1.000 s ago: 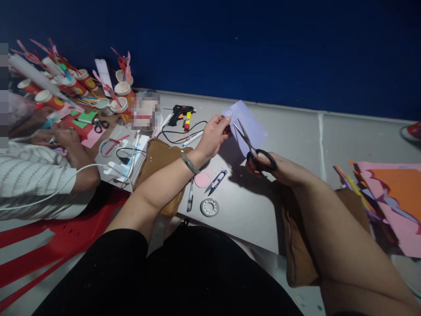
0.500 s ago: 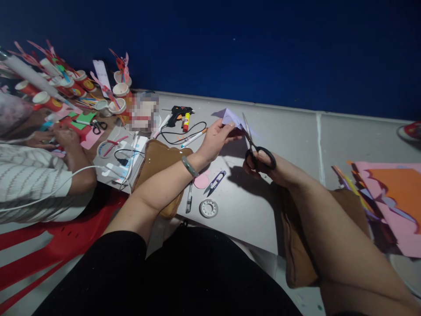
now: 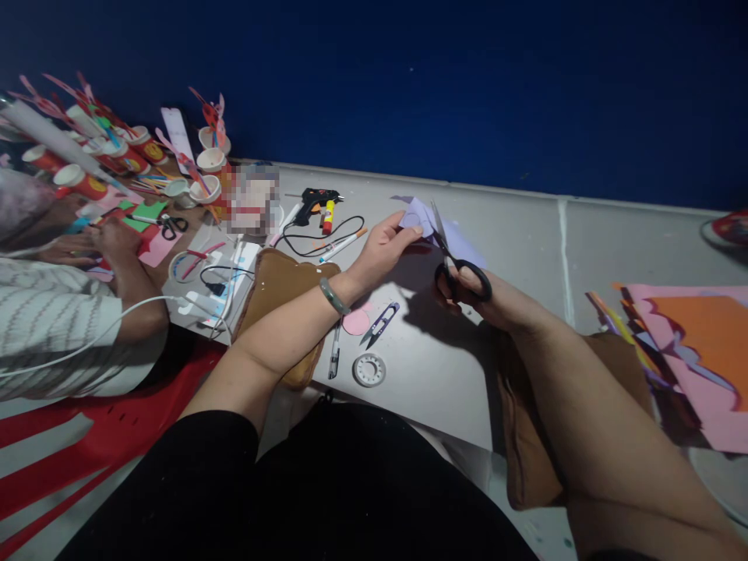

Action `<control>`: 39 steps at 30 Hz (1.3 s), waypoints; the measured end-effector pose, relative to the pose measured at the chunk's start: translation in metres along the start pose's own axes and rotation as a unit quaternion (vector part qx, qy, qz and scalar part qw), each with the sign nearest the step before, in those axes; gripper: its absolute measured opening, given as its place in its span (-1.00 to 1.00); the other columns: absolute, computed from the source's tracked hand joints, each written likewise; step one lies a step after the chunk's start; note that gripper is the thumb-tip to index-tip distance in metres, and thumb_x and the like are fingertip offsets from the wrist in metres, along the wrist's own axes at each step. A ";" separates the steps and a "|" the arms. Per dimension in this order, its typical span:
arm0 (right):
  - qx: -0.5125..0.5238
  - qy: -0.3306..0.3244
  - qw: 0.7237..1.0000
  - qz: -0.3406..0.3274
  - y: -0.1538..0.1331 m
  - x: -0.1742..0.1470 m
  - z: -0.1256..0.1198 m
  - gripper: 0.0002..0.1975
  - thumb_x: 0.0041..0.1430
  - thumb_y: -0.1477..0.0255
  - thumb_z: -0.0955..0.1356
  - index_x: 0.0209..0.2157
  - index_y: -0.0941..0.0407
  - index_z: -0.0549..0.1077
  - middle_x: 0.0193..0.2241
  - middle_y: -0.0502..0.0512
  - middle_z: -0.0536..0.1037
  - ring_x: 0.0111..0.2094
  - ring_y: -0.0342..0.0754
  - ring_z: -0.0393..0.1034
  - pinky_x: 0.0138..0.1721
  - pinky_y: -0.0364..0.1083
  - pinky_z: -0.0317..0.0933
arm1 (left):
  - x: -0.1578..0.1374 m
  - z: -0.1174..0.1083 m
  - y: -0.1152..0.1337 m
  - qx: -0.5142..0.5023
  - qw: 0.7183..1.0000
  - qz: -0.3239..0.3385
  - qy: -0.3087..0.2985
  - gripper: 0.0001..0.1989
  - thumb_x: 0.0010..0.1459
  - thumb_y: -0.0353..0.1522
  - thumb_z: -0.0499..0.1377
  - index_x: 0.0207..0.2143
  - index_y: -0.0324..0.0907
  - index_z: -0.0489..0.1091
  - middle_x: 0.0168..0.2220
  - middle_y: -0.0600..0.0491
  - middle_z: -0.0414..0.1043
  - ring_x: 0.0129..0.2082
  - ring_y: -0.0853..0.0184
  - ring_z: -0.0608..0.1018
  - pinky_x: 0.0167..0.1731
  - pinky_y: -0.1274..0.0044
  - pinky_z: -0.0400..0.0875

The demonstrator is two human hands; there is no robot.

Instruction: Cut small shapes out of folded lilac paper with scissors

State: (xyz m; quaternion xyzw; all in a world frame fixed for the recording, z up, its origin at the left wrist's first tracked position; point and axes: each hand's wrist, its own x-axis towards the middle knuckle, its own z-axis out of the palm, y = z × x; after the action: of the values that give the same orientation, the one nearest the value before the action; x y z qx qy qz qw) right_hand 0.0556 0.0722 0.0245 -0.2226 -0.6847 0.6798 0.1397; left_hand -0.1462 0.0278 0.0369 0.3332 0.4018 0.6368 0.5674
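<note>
Lilac paper sheet (image 3: 421, 209), with a faint round outline on it, is held up above the worktop, and I place everything else by it through the head camera. The pale grey flat worktop (image 3: 520, 226) runs beneath it and out to both sides. Well to the right of the sheet I see a pink and orange paper stack (image 3: 716, 428) with wavy cut edges. Nearer me than the sheet, one brown padded fabric cushion (image 3: 284, 284) lies to its left. My left hand (image 3: 382, 249) is at the sheet's left edge, thumb and fingers pinched closed on the paper. My right hand (image 3: 488, 300) is on the sheet's near right side, fingers curled through the handles of black-handled metal scissors (image 3: 449, 254); their blades are at the sheet, though I cannot tell whether they bite into it. Left of the sheet lies a black glue gun (image 3: 315, 201). On the sheet's near side I have purple metal thread snips (image 3: 382, 323), a white toothed ring (image 3: 358, 370) and a flat pink disc (image 3: 355, 321). Left of the sheet, beside the gun, is a yellow-and-red glue stick (image 3: 328, 216).
</note>
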 end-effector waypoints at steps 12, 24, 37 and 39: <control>-0.013 0.000 1.000 -0.026 -0.001 -0.003 -0.006 -0.32 0.21 -0.26 0.35 -0.49 0.11 0.39 -0.54 0.02 0.36 -0.54 -0.13 0.21 -0.52 -0.08 0.08 | -0.001 0.000 0.009 0.002 1.000 -0.016 -0.006 -0.90 0.24 -0.45 0.29 -0.36 -0.16 0.47 -0.40 0.17 0.42 -0.30 0.46 0.52 0.04 0.46 0.56; -0.035 -0.014 0.999 -0.036 -0.007 -0.006 -0.004 -0.33 0.27 -0.24 0.32 -0.49 0.11 0.37 -0.55 -0.01 0.34 -0.57 -0.17 0.16 -0.50 -0.07 0.02 | 0.000 -0.001 0.009 0.015 1.000 -0.011 -0.008 -0.89 0.20 -0.39 0.34 -0.36 -0.14 0.46 -0.41 0.16 0.41 -0.30 0.45 0.51 -0.01 0.48 0.59; -0.083 -0.016 0.996 0.019 -0.008 -0.007 -0.013 -0.32 0.21 -0.27 0.35 -0.50 0.10 0.34 -0.55 -0.03 0.31 -0.55 -0.17 0.17 -0.48 -0.09 0.04 | 0.008 -0.017 0.019 0.034 0.999 -0.030 -0.019 -0.70 0.21 -0.20 0.41 -0.43 -0.16 0.42 -0.41 0.09 0.42 -0.20 0.31 0.61 -0.03 0.41 0.58; -0.094 -0.015 0.995 0.029 -0.007 -0.006 -0.015 -0.31 0.19 -0.29 0.35 -0.50 0.10 0.32 -0.56 -0.03 0.31 -0.55 -0.17 0.17 -0.47 -0.09 0.05 | 0.009 -0.020 0.023 0.032 0.999 -0.022 -0.020 -0.64 0.21 -0.15 0.41 -0.44 -0.15 0.38 -0.44 0.10 0.38 -0.25 0.32 0.60 -0.06 0.40 0.59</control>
State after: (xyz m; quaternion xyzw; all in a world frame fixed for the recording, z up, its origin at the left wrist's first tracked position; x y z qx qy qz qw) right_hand 0.0675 0.0824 0.0329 -0.2446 -0.7406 0.6196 0.0880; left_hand -0.1751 0.0332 0.0478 0.3554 0.4179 0.6041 0.5781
